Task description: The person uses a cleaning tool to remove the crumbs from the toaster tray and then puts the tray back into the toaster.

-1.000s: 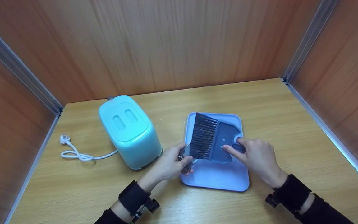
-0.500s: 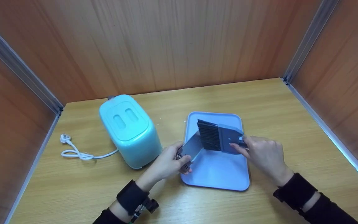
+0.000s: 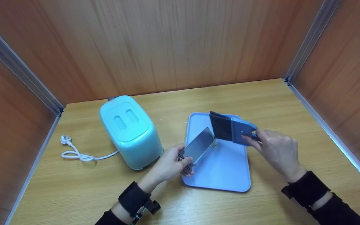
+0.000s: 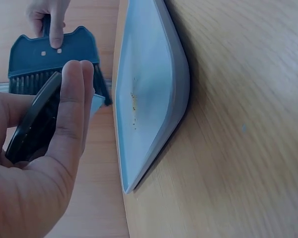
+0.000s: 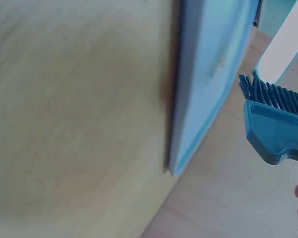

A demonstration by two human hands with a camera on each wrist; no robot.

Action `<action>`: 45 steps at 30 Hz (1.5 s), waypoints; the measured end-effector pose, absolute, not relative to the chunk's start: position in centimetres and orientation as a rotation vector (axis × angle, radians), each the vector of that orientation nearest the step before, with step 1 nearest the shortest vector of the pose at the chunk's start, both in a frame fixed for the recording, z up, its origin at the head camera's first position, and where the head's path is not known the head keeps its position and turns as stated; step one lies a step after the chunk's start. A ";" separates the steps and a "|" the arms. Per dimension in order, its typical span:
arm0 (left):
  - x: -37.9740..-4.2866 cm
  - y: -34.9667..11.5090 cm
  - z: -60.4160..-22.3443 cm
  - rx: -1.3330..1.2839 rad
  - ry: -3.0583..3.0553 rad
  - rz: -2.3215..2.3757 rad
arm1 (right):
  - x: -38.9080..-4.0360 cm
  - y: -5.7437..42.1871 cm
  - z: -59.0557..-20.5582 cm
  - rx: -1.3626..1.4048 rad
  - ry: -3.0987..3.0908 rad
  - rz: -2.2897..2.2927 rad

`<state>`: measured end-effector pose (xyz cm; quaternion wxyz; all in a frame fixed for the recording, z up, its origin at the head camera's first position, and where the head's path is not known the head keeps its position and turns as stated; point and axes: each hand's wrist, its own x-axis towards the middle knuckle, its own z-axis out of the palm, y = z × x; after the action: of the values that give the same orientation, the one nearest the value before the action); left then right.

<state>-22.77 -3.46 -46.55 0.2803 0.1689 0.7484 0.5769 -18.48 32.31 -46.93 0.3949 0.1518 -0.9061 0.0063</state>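
Note:
My left hand (image 3: 170,165) grips the dark end of a thin metal crumb tray (image 3: 200,145), which slants up to the right. Its far edge is over the light-blue serving tray (image 3: 223,177). Between the fingers and thumb of my right hand (image 3: 277,151) is the handle of a blue cleaning brush (image 3: 242,130). The brush's dark bristles (image 3: 220,126) point left, close to the crumb tray's far corner. In the left wrist view, yellowish crumbs (image 4: 134,103) lie on the serving tray.
Left of the serving tray stands a turquoise toaster (image 3: 130,131), two slot shapes in its top. Its white cord (image 3: 84,157) ends in a plug (image 3: 65,139) farther left. A few white specks dot the table behind. Wooden panels (image 3: 180,43) wall the table.
My right hand has drawn the brush to the right and tilted it, off the crumb tray, whose metal surface now shows. My left hand has stayed nearly in place.

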 end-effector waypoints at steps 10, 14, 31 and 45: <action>-22.7 -3.3 -46.6 0.450 2.033 1.549 | -18.8 32.2 -46.8 0.335 -2.262 0.127; -22.7 -3.2 -46.7 0.480 2.085 1.521 | -18.9 32.3 -47.4 0.344 -2.286 0.092; -22.6 -2.9 -46.7 0.567 2.200 1.456 | -17.7 31.8 -47.0 0.233 -2.499 0.155; -22.9 -2.9 -46.6 0.642 2.426 1.309 | -16.6 33.4 -45.0 -0.073 -2.991 0.851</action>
<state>-22.88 -2.93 -46.62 0.1549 0.2239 0.8469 0.4569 -16.62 33.39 -44.99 0.0156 -0.0235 -0.9614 0.2737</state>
